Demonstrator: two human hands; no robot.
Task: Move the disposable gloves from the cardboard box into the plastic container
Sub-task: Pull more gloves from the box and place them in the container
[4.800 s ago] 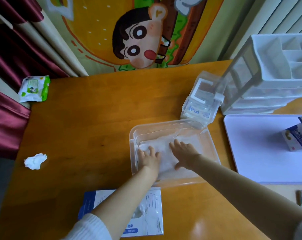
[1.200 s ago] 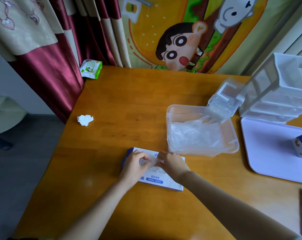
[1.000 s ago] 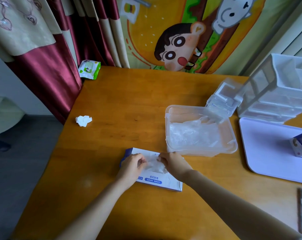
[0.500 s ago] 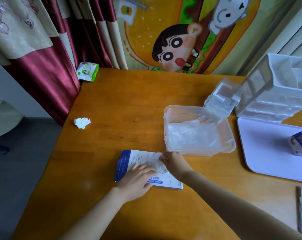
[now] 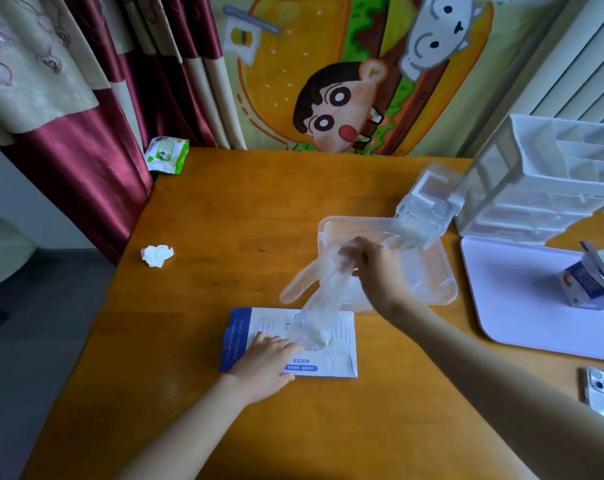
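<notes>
Here the right hand [image 5: 375, 271] pinches a clear disposable glove [image 5: 328, 289] in curled fingers, above the near edge of the plastic container [image 5: 446, 296]; the left hand [image 5: 264, 362] lies flat, fingers straight, pressing the cardboard box [image 5: 342, 344] down; the glove's tail sits in the box beside the left fingertips, so a sharp pull may drag out extra gloves or tear the film; its long axis slants from the left fingertips up to the right hand, finger-tubes pointing leftward of it.
</notes>
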